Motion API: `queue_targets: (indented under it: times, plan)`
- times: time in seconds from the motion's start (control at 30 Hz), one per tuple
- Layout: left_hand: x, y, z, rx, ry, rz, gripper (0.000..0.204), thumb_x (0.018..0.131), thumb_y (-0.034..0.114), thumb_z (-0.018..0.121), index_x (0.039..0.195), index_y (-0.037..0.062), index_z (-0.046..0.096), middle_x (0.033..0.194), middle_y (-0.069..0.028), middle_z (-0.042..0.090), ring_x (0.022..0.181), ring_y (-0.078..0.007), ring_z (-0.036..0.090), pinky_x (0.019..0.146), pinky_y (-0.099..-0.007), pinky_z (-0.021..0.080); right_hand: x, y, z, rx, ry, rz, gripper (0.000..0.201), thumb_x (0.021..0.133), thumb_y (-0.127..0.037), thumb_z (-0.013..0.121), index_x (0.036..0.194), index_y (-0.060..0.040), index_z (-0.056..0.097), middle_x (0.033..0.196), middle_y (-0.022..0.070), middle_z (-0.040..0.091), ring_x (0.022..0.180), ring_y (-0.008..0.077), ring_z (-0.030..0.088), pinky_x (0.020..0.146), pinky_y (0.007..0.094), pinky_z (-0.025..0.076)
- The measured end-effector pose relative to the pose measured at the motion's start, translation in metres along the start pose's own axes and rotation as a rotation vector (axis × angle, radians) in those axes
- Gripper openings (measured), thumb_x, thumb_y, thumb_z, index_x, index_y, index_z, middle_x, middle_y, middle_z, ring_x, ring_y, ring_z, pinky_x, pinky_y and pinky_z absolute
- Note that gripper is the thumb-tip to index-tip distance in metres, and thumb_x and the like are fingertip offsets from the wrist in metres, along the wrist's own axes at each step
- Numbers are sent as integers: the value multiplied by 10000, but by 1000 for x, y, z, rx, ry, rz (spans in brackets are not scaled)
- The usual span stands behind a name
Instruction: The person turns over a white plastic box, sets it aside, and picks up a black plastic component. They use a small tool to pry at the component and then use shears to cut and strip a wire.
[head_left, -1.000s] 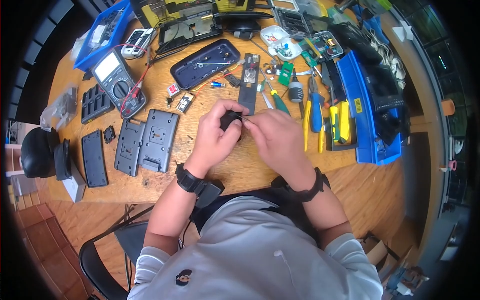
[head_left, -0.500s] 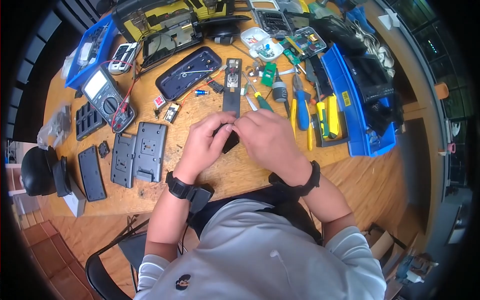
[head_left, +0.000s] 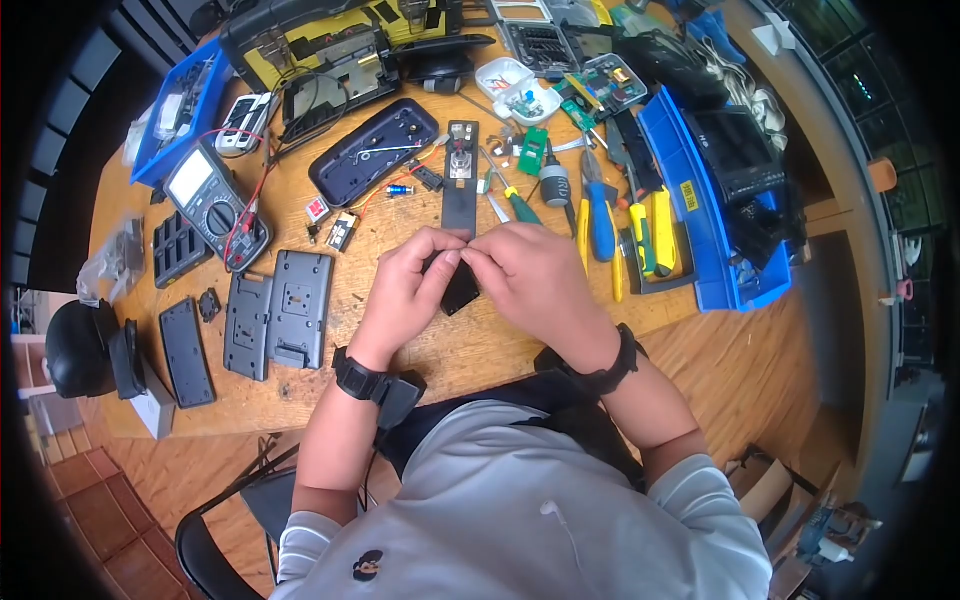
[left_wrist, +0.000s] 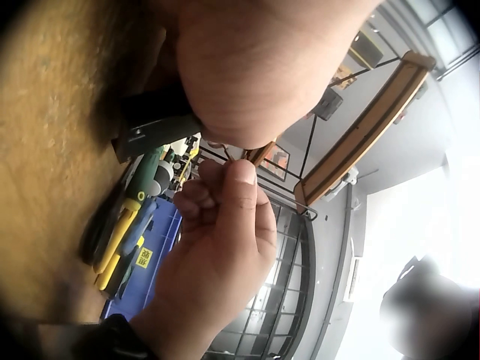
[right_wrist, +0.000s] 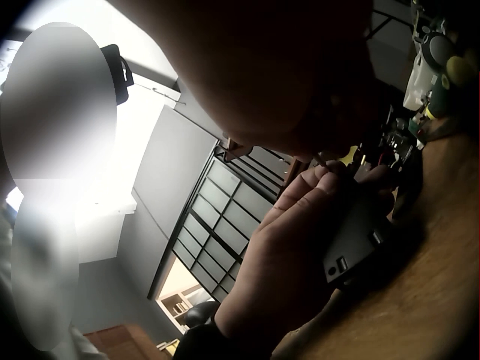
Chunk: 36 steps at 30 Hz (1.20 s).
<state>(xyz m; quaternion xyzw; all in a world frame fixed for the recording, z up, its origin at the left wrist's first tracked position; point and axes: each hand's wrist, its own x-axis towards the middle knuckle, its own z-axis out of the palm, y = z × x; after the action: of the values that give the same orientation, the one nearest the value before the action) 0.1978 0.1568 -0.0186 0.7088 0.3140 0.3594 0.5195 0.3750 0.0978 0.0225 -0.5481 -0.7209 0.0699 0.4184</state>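
My left hand [head_left: 410, 285] grips a small black plastic box [head_left: 461, 292] low over the table's near side. Two small slots show on the box's face [right_wrist: 351, 244] in the right wrist view. Close against it, my right hand [head_left: 545, 285] has thumb and forefinger pinched together at the box's upper end. A thin wire-like piece [left_wrist: 228, 152] sticks out at the right fingertips in the left wrist view; most of it is hidden by the fingers. Just beyond the hands lies a long dark strip [head_left: 460, 190] with a metal part on it.
On the left stand a multimeter [head_left: 213, 205] and a black mounting plate [head_left: 300, 300]. A dark blue shell [head_left: 330, 165] lies behind. To the right are a green-handled screwdriver [head_left: 522, 207], pliers [head_left: 601, 220], a yellow cutter [head_left: 662, 235] and a blue bin [head_left: 715, 260].
A second ago a thin dark strand showed between the two hands; now the fingertips are close together and cover it. More of the black box shows below the fingers. The head view has shifted.
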Motion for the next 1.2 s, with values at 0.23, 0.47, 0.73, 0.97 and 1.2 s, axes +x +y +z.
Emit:
queue_targets:
  times: [0.23, 0.47, 0.73, 0.97, 1.2]
  plan:
    - [-1, -2, -3, -132, -27, -75, 108, 1012, 70, 613, 1087, -3, 640, 1061, -63, 703, 984, -115, 634, 890, -280, 508, 2, 0, 2, -102, -34, -85, 90, 874, -112, 712, 906, -49, 656, 798, 109, 658, 744, 314, 668, 642, 411, 527]
    - [-1, -5, -3, -228, -45, -105, 114, 1024, 103, 620, 1095, 13, 628, 1043, -23, 672, 959, -83, 599, 864, -253, 492, -1, 1, 1, -33, -26, -52, 88, 889, -108, 708, 932, -41, 672, 836, 120, 673, 773, 318, 674, 674, 413, 534]
    - [-2, -2, -4, -498, -28, -177, 101, 1035, 88, 584, 1105, 22, 613, 1203, -125, 692, 1000, -152, 678, 882, -300, 547, -10, 3, -13, 149, 21, 133, 158, 873, -80, 725, 1021, -25, 726, 903, 137, 713, 815, 331, 692, 705, 393, 550]
    - [-2, -2, -3, -595, -57, -177, 82, 1039, 114, 575, 1092, 52, 577, 1253, -196, 675, 997, -202, 698, 879, -341, 567, -16, 2, -21, 98, -5, 203, 119, 864, -79, 736, 972, -30, 740, 855, 128, 700, 767, 324, 686, 677, 391, 543]
    - [1, -5, -11, -826, 46, -150, 95, 1028, 156, 606, 1073, 74, 582, 1250, -258, 664, 978, -233, 709, 869, -351, 575, -33, -5, -15, -11, -268, 9, 96, 876, -153, 721, 941, -85, 739, 822, 87, 683, 795, 300, 679, 681, 421, 531]
